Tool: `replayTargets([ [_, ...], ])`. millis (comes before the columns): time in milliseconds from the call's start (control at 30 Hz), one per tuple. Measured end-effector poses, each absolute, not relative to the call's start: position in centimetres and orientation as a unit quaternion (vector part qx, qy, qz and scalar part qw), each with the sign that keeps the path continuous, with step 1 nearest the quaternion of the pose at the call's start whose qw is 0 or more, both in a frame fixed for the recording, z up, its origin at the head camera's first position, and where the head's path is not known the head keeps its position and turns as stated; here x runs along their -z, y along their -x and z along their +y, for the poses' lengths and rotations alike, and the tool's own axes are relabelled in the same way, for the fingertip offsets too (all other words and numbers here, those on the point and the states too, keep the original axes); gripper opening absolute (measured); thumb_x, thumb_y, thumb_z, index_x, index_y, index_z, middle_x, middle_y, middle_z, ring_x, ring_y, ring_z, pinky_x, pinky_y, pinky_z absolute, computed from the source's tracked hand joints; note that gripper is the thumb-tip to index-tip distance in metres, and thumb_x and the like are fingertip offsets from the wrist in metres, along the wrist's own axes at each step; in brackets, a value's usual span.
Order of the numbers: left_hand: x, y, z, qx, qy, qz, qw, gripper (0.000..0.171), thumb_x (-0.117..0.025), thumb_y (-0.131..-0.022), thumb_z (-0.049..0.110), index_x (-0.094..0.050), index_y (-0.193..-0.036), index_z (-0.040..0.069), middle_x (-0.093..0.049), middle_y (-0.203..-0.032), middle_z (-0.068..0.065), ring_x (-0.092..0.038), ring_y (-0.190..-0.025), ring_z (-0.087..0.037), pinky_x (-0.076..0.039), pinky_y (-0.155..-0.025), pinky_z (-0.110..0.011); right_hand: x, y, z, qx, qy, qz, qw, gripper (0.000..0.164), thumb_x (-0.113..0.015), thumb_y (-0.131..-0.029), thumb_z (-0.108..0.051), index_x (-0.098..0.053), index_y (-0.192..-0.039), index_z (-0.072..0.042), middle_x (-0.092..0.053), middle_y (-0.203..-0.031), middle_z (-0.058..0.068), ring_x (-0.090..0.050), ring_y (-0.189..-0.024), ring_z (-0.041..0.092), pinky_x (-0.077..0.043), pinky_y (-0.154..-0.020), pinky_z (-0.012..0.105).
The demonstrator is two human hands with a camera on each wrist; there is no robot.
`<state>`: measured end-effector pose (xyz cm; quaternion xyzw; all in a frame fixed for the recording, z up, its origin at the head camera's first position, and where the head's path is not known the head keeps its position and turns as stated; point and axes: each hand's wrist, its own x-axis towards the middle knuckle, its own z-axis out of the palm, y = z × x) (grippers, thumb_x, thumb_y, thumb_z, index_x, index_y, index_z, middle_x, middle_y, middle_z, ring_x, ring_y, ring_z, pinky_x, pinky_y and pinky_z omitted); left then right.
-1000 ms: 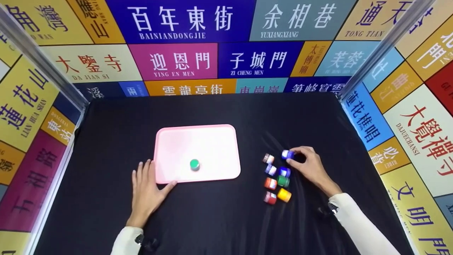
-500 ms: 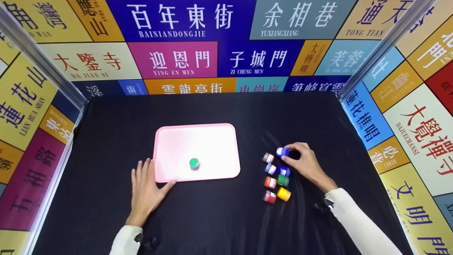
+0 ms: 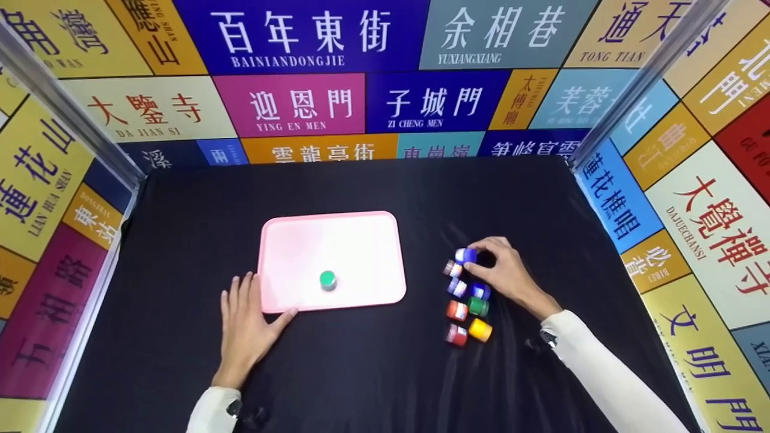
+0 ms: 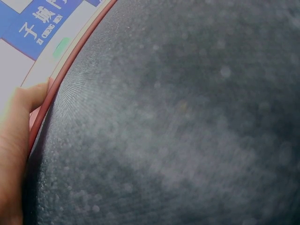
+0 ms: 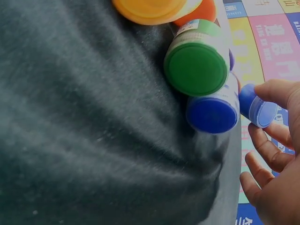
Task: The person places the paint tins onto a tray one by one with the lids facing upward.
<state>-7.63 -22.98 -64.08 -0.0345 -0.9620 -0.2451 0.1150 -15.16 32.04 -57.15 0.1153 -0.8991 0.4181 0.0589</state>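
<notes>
My right hand point(image 3: 502, 273) pinches a small blue-capped paint jar point(image 3: 464, 255) point(image 5: 257, 108) just above the black cloth, at the far end of a cluster of jars. The cluster lies on its side: a brown jar point(image 3: 452, 268), a blue-white one point(image 3: 457, 287), a blue one point(image 3: 480, 291) point(image 5: 213, 112), a green one point(image 3: 479, 307) point(image 5: 197, 65), an orange one point(image 3: 456, 311), a red one point(image 3: 456, 335) and a yellow one point(image 3: 480, 330). My left hand point(image 3: 243, 325) rests flat on the cloth, thumb point(image 4: 23, 101) against the near left corner of a pink tray point(image 3: 283, 240). One green-capped jar point(image 3: 328, 280) stands on the tray.
A black cloth point(image 3: 373, 373) covers the table. Colourful walls with Chinese lettering close in the back point(image 3: 313, 78), left and right sides. Metal posts point(image 3: 637, 90) stand at the far corners.
My right hand has lifted the blue-capped jar and carried it leftward, away from the spot beside the cluster. The left hand has stayed at the tray's corner.
</notes>
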Motion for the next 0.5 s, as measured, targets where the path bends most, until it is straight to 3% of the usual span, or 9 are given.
replayTargets([
  [500,64.1,7.7,-23.0,0.251,0.034,-0.961,0.116,0.118,-0.08,-0.088,0.072,-0.036,-0.168,-0.003,-0.036,-0.172,-0.03,-0.02,-0.165,-0.051,-0.006,-0.135,-0.066,56.6,16.4,30.4,-0.404,-0.159,-0.899,0.056,0.035,-0.094,-0.085,-0.01,-0.081,-0.117,-0.004,-0.076,-0.118,0.013,-0.059,-0.122,0.033,-0.045,-0.108,0.042],
])
